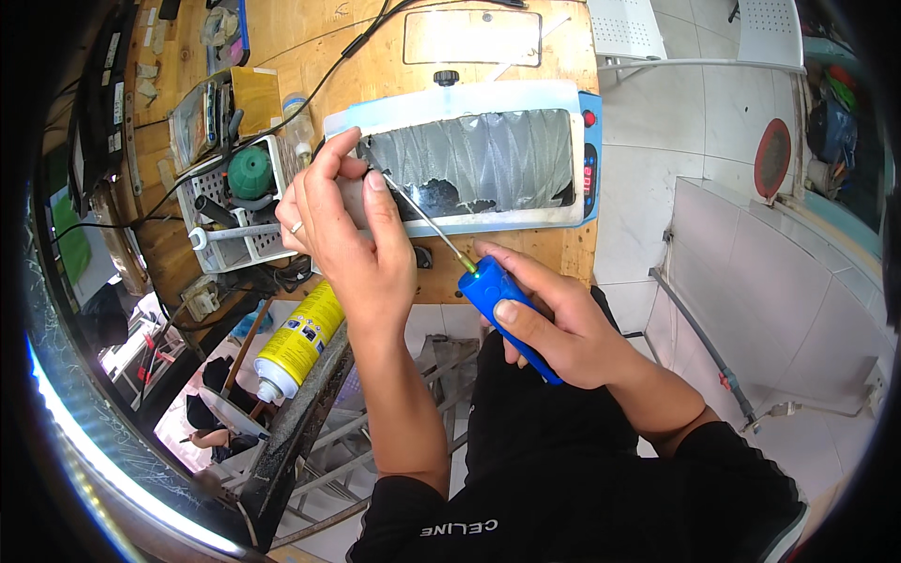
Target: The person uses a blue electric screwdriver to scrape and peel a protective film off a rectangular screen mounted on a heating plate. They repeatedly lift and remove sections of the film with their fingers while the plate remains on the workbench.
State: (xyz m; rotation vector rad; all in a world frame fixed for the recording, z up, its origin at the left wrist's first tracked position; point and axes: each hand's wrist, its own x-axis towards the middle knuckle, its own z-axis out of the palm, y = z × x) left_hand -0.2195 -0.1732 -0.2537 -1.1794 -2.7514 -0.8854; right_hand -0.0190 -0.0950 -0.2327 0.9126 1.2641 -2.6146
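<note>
My right hand (554,324) grips a blue handheld tool (497,296) with a brass-coloured collar and a long thin metal shaft. The shaft slants up and left over a dark flat screen panel (488,159), its tip close to my left thumb. Wrinkled grey film covers most of the panel, with black patches along its lower edge and corners. The panel lies on a pale mat on a blue machine (589,159) with a red button and a lit display. My left hand (347,211) is at the panel's left end, fingers curved and apart; I see nothing held in it.
Left of the panel stands a white basket (221,246) holding a green round object (250,174) and tools. A yellow spray can (302,340) lies near the table's front edge. A black cable (352,47) crosses the wooden table (310,38). White perforated seats (631,26) stand beyond the right edge.
</note>
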